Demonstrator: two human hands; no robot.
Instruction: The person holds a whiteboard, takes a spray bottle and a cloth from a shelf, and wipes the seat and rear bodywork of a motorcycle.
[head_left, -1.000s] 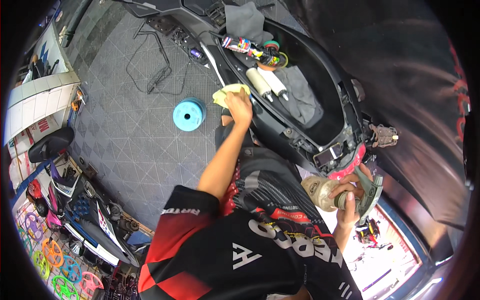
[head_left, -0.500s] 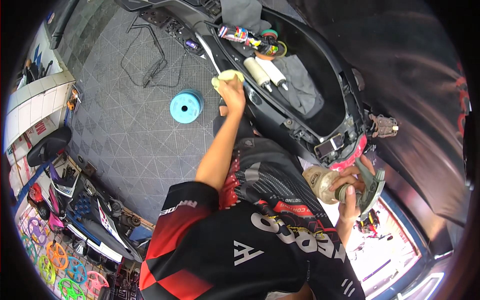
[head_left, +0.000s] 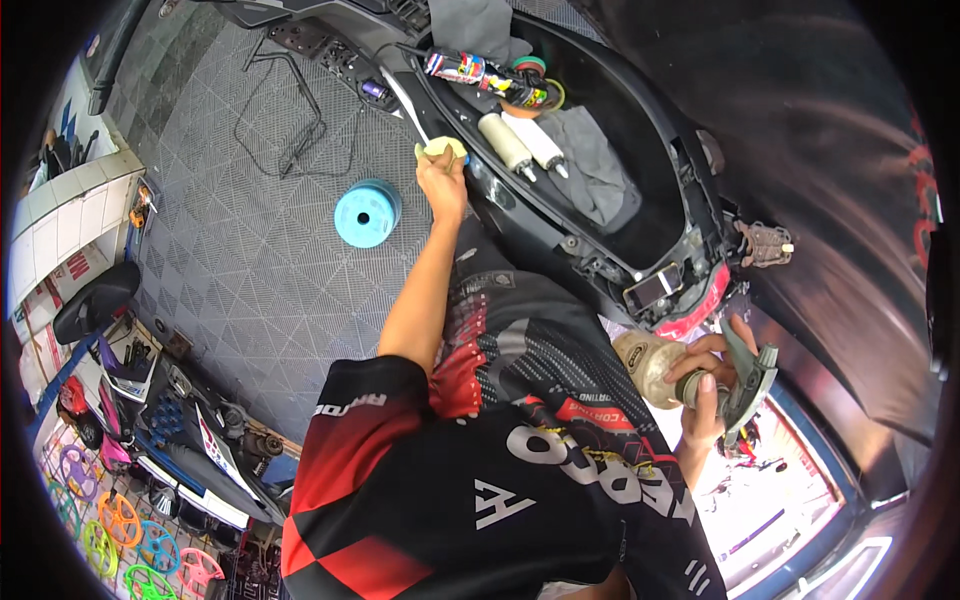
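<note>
My left hand [head_left: 442,190] grips a small pale yellow cloth [head_left: 438,148] and presses it to the outer side of a black scooter body [head_left: 505,203]. Part of the cloth is hidden under my fingers. On the right, my right hand [head_left: 706,382] is wrapped round the neck of a cloudy spray bottle [head_left: 650,368] with a grey-green trigger head [head_left: 752,390]. The bottle is tilted onto its side, beyond the scooter's tail. Within the scooter's open seat compartment lie two pale bottles [head_left: 506,146], a colourful spray can [head_left: 466,69] and a grey cloth [head_left: 592,168].
A round light-blue container [head_left: 367,214] stands on the patterned grey floor mat [head_left: 270,240], left of my arm. Behind it lies a bent black frame [head_left: 318,128]. A phone-like device [head_left: 654,289] rests on the tail. Another scooter [head_left: 200,440] stands at lower left, near coloured wheels [head_left: 118,520].
My left hand and the yellow cloth have slid a little farther forward along the scooter's side. The spray bottle stays in my right hand, and the whole view has shifted slightly.
</note>
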